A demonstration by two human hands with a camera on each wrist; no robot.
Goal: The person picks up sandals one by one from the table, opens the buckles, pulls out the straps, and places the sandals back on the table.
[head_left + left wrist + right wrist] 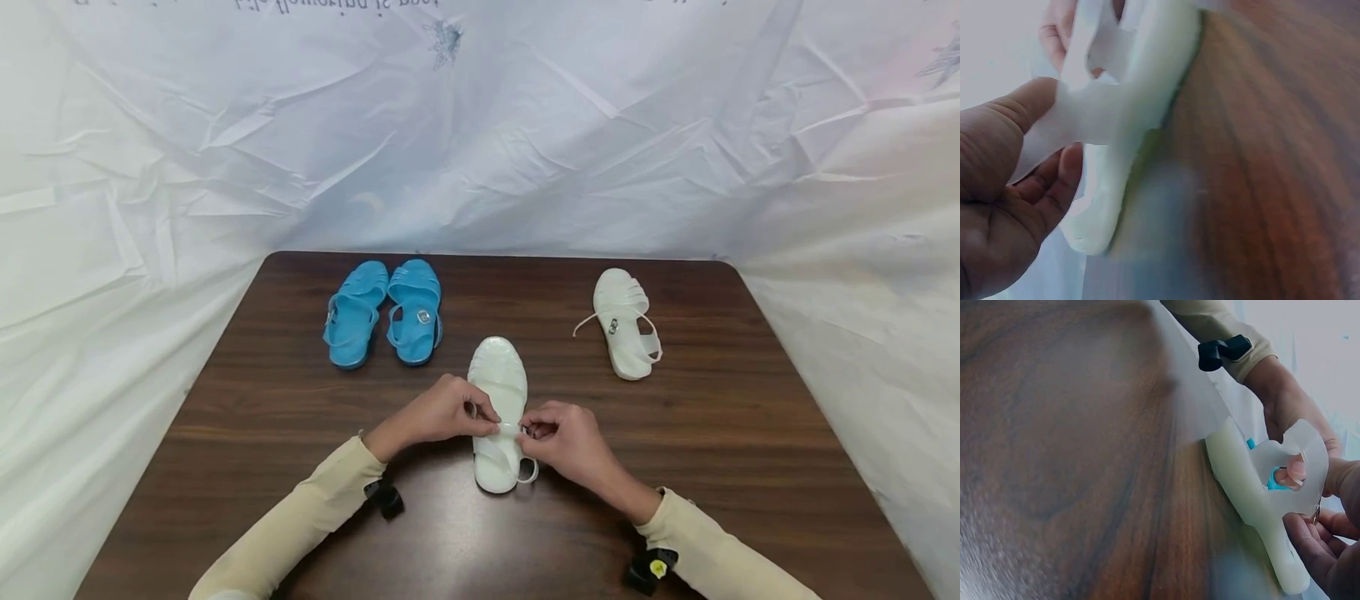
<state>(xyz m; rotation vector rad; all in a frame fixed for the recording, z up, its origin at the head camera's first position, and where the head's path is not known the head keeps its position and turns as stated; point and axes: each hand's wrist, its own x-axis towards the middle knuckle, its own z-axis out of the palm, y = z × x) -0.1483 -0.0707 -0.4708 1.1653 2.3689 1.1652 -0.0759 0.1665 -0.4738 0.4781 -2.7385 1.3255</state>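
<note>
A white sandal [498,367] lies on the table with its toe pointing away from me. From the left side, my left hand [450,410] pinches the sandal's ankle strap [1088,115] between thumb and fingers. My right hand [572,437], on the other side, pinches the strap by its small metal buckle [1317,514]. Both sets of fingertips meet close over the middle of the sandal. In the right wrist view the strap arches above the sole [1235,465]. The strap's free end is partly hidden by the fingers.
A pair of blue sandals [415,333] stands side by side at the back left of the brown table [315,467]. Toward the back right lies another white sandal [618,287], its strap undone and sticking out leftward. White cloth [480,167] hangs behind the table.
</note>
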